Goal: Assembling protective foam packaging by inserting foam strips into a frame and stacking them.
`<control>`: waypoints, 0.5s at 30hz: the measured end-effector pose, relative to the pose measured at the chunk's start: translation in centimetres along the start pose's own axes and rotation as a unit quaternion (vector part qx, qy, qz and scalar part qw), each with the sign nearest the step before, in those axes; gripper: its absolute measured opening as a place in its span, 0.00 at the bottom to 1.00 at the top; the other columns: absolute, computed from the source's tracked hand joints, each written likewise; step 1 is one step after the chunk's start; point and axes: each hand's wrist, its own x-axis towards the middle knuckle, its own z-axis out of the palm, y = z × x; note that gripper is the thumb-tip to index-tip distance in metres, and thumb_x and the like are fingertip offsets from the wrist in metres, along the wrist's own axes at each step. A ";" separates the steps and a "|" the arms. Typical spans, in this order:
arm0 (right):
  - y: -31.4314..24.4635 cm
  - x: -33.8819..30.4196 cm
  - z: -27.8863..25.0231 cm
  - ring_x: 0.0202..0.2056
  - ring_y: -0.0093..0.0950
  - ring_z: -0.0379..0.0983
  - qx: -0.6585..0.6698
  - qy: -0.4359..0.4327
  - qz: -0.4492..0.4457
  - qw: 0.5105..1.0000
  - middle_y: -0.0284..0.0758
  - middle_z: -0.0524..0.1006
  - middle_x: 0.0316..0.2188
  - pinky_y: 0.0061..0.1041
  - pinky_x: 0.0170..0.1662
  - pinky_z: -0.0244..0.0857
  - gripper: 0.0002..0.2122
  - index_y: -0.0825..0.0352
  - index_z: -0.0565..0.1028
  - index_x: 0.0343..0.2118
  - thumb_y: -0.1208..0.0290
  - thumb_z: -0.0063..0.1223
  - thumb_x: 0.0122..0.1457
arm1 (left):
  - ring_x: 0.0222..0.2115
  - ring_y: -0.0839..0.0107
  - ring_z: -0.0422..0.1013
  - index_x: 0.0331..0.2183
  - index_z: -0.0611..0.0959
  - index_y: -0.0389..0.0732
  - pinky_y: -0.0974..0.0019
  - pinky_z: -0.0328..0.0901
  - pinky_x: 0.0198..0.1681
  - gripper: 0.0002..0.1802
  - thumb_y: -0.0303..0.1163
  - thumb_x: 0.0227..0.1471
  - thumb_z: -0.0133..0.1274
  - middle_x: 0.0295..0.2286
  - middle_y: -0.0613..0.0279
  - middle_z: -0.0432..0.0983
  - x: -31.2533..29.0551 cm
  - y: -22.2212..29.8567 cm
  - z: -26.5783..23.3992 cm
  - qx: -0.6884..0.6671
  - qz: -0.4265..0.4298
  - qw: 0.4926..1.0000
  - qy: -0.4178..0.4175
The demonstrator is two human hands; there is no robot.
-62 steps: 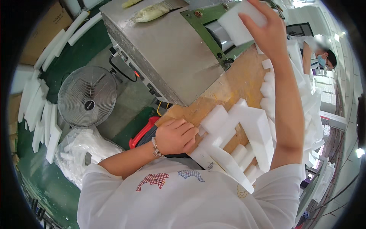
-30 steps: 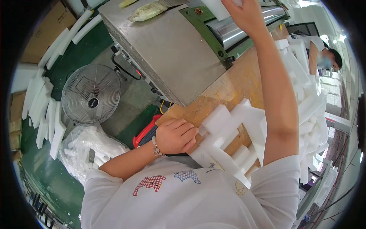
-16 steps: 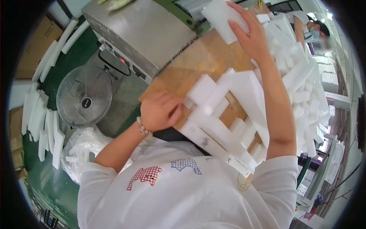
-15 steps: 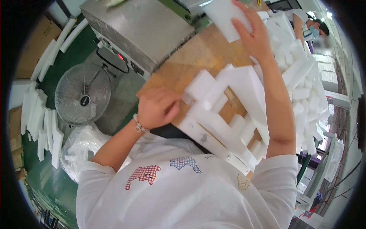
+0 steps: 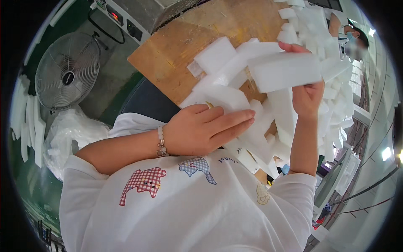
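Note:
My right hand [image 5: 308, 98] grips a white foam block [image 5: 285, 72], with the thumb and fingers on its right end. The block is held up over a cluster of foam pieces. My left hand [image 5: 205, 128] is in front of my chest, fingers stretched out to the right and nothing seen in its grasp. Just beyond those fingers is a white foam piece [image 5: 224, 97]; whether they touch it I cannot tell. Farther back, a squarish foam block [image 5: 215, 55] rests on the wooden tabletop [image 5: 168, 61].
A big heap of white foam pieces [image 5: 331, 101] covers the right side. At the left stand a round metal fan [image 5: 68, 71], a clear plastic bag [image 5: 69, 130] and long foam strips [image 5: 37, 130]. A metal machine [image 5: 168, 12] borders the table's far left. Another person [image 5: 346, 31] is at the far right.
My right hand has come nearer with the foam block, away from the machine. My left hand has moved right and its curled fingers have straightened. The view has shifted.

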 end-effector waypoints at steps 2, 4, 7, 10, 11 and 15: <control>-0.9 0.4 1.0 0.46 0.29 0.70 -0.116 0.002 -0.096 0.989 0.39 0.74 0.45 0.30 0.56 0.61 0.18 0.73 0.71 0.48 0.88 0.44 0.53 | 0.24 0.80 0.65 0.40 0.81 0.42 0.79 0.62 0.26 0.18 0.25 0.42 0.57 0.49 0.71 0.72 -0.5 -0.7 0.7 -0.008 0.037 0.999 0.037; -1.6 0.8 1.9 0.45 0.32 0.70 -0.226 0.002 -0.193 0.955 0.39 0.74 0.44 0.33 0.57 0.60 0.17 0.71 0.74 0.45 0.88 0.45 0.51 | 0.24 0.80 0.65 0.40 0.82 0.43 0.79 0.62 0.26 0.18 0.25 0.42 0.58 0.49 0.74 0.72 -1.1 -1.2 1.3 -0.015 0.071 0.995 0.075; -2.1 0.8 2.3 0.45 0.33 0.71 -0.282 -0.043 -0.212 0.935 0.38 0.75 0.43 0.35 0.58 0.59 0.16 0.70 0.76 0.42 0.87 0.46 0.49 | 0.23 0.80 0.64 0.40 0.82 0.43 0.79 0.62 0.25 0.18 0.26 0.42 0.58 0.48 0.77 0.72 -1.3 -1.3 1.9 -0.024 0.058 0.994 0.091; -2.2 0.8 2.7 0.45 0.35 0.71 -0.337 -0.085 -0.231 0.909 0.36 0.75 0.42 0.38 0.59 0.59 0.15 0.68 0.79 0.39 0.85 0.48 0.48 | 0.23 0.81 0.64 0.40 0.82 0.44 0.79 0.62 0.24 0.18 0.26 0.42 0.59 0.47 0.79 0.73 -1.4 -1.2 2.4 -0.034 0.047 0.993 0.105; -2.2 0.8 2.8 0.46 0.35 0.71 -0.349 -0.094 -0.234 0.903 0.36 0.75 0.42 0.38 0.59 0.59 0.15 0.68 0.79 0.39 0.86 0.47 0.48 | 0.23 0.81 0.64 0.40 0.82 0.45 0.79 0.62 0.24 0.17 0.26 0.42 0.59 0.47 0.80 0.73 -1.4 -1.2 2.5 -0.039 0.036 0.993 0.108; -1.9 0.7 3.1 0.46 0.37 0.71 -0.382 -0.120 -0.245 0.883 0.37 0.75 0.43 0.40 0.59 0.59 0.16 0.67 0.78 0.39 0.87 0.46 0.47 | 0.22 0.80 0.64 0.39 0.83 0.46 0.79 0.61 0.23 0.17 0.27 0.42 0.60 0.46 0.82 0.73 -1.6 -1.1 2.7 -0.054 0.002 0.992 0.115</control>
